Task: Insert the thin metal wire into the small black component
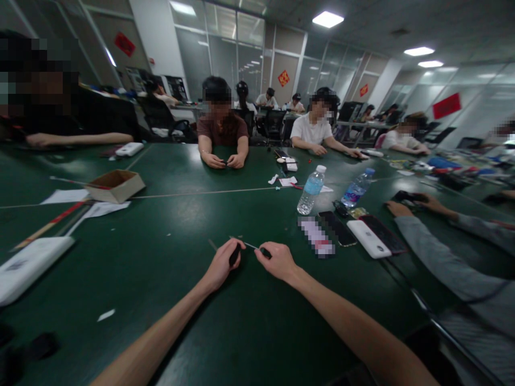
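Observation:
Over the middle of the green table (177,279), my two hands are close together but apart. My left hand (222,264) is closed round a small black object (235,255), mostly covered by the fingers. My right hand (278,259) grips the black handle of what looks like a small screwdriver (252,246). Its thin metal shaft points left, toward my left fingers. Whether the shaft touches the black object I cannot tell.
Right of my hands lie a black phone (338,228) and a white power bank (368,239), with a water bottle (311,191) behind. A cardboard box (116,186) and another white device (34,266) are at left. A neighbour's grey sleeve (434,257) reaches in from the right.

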A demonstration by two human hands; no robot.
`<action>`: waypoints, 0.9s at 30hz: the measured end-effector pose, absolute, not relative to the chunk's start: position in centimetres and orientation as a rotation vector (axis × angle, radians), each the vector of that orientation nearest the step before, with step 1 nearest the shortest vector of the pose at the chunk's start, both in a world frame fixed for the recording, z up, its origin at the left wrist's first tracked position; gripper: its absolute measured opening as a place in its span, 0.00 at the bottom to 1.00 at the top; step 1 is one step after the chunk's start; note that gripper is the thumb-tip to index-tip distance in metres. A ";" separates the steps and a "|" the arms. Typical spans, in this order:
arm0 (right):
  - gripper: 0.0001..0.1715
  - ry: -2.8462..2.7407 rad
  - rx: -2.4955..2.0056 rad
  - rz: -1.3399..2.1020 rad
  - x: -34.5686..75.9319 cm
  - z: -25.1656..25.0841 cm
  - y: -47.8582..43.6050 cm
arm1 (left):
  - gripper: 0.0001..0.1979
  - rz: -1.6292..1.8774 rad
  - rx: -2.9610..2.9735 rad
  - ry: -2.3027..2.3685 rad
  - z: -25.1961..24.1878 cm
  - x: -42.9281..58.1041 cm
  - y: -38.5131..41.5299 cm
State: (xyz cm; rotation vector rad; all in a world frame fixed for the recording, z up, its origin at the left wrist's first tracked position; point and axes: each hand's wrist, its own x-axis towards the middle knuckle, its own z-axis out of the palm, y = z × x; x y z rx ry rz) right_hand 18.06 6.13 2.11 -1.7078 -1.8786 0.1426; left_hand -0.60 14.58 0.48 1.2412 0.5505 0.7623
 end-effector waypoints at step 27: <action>0.15 -1.966 -1.665 0.181 18.0 2.3 6.0 | 0.19 0.718 1.345 0.605 1.0 -0.6 14.4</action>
